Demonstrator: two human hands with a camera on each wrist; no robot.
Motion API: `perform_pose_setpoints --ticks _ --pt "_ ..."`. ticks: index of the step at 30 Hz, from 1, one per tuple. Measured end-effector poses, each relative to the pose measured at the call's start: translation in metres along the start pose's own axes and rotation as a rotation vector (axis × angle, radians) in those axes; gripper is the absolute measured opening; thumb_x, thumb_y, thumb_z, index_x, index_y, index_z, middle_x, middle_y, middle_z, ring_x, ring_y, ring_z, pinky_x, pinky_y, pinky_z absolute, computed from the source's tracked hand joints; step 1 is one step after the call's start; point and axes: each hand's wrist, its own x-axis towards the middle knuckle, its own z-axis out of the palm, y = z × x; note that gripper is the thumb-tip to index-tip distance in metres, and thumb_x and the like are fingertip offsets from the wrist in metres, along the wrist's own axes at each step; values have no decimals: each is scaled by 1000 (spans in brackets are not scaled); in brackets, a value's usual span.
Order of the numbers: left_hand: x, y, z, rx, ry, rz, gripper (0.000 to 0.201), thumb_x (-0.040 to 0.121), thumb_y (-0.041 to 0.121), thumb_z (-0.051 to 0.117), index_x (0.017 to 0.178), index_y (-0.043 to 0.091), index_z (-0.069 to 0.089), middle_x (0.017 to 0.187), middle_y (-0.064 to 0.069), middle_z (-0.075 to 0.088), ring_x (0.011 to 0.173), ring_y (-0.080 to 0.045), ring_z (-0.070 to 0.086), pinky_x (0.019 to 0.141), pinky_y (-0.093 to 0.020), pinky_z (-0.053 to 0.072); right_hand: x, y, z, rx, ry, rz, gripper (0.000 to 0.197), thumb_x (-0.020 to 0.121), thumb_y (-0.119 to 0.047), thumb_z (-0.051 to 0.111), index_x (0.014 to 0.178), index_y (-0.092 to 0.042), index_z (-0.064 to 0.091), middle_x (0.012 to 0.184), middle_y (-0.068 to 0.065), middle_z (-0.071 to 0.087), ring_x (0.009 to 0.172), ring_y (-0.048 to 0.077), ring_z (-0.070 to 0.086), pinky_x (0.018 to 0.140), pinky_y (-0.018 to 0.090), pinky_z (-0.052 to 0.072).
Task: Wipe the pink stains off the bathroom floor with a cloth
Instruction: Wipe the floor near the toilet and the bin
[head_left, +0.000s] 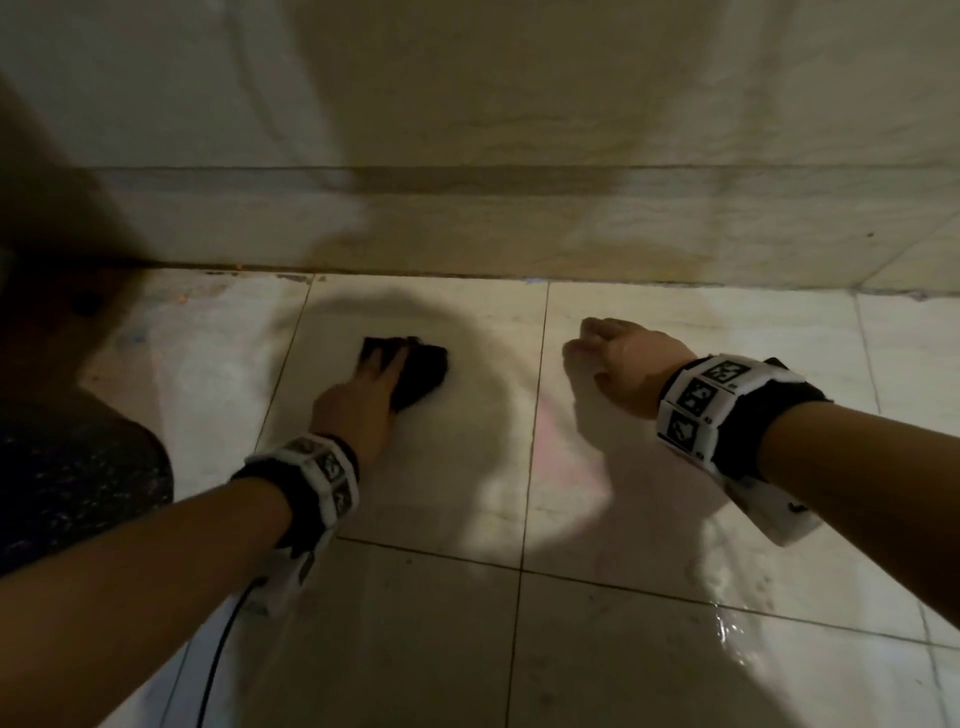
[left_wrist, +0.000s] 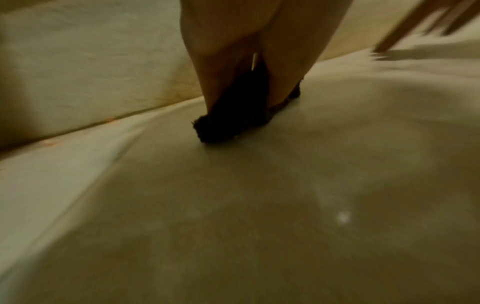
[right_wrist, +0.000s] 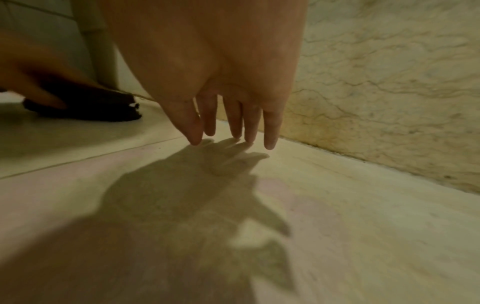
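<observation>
A dark cloth (head_left: 421, 371) lies flat on a pale floor tile near the wall, and my left hand (head_left: 371, 387) presses it down with straight fingers spread on top. The left wrist view shows the cloth (left_wrist: 233, 121) under two fingers (left_wrist: 205, 67). A faint pink stain (head_left: 558, 439) spreads on the tile to the right of the cloth, between my two hands. My right hand (head_left: 618, 358) props on the floor beside that stain, holding nothing. Its fingers (right_wrist: 233, 123) point down with the tips touching the tile. Pink tint (right_wrist: 291, 197) shows on the floor below them.
The marble wall (head_left: 519, 223) runs along the far edge of the floor. A dark speckled shape (head_left: 78, 467), probably my knee, sits at the left. A black cable (head_left: 223, 649) trails from the left wrist. Wet shine (head_left: 737, 623) covers tiles at the lower right.
</observation>
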Motion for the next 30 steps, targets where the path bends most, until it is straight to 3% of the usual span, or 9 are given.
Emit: perform_pose_setpoints --ticks 1,4,8,11,15,19,23,27,30 --pt "-15 11 7 46 50 114 68 95 13 37 151 26 1 157 -10 15 105 -32 60 82 -35 50 -2 3 -1 0 8 2 46 93 -12 43 138 -23 40 143 5 32 131 27 33 101 41 39" --pt "-65 38 36 39 153 548 57 77 17 38 134 19 37 128 -12 60 87 -22 70 58 -23 54 -6 10 -1 -31 -6 6 47 94 -12 43 140 -22 38 146 6 30 132 28 32 103 40 38" --pt "-77 57 38 -34 164 860 46 80 18 45 125 26 45 120 -5 66 97 -19 69 65 -23 56 -8 16 7 -100 -43 -9 53 96 -14 41 146 -21 25 156 3 10 142 24 15 110 39 30" --pt "-32 51 0 -187 244 614 56 90 16 55 142 27 39 139 -1 51 119 -21 56 96 -28 44 -7 17 9 -83 -35 -10 53 96 -14 39 146 -21 25 157 3 8 143 23 12 111 39 30" --pt "65 28 -42 -155 200 -72 68 95 18 50 151 15 13 136 -20 47 119 -37 49 98 -40 39 -8 17 14 -65 -18 4 56 97 -15 40 148 -20 19 158 3 2 144 22 6 112 40 28" --pt "96 35 -39 2 3 -122 61 99 17 38 150 4 7 153 -24 15 132 -41 33 105 -48 34 -11 19 23 -49 -7 -7 60 97 -17 40 150 -20 12 158 5 -4 145 22 1 114 38 23" --pt "49 54 -26 68 13 192 69 96 13 40 151 17 -1 158 -12 -3 127 -33 44 93 -39 43 -13 23 25 -27 -6 -30 60 96 -16 41 150 -22 13 158 3 -4 145 21 1 115 37 20" --pt "-43 64 13 86 55 720 55 78 19 45 133 15 40 130 -15 57 90 -20 69 60 -21 54 -12 29 19 -52 -14 -64 56 97 -15 37 149 -23 18 158 1 0 145 19 5 114 38 25" --pt "-67 62 31 93 25 904 48 80 27 52 127 23 44 123 -4 64 99 -17 68 64 -24 58 -10 31 18 -48 -12 -78 55 96 -13 38 148 -23 23 158 2 4 145 20 8 113 39 26"
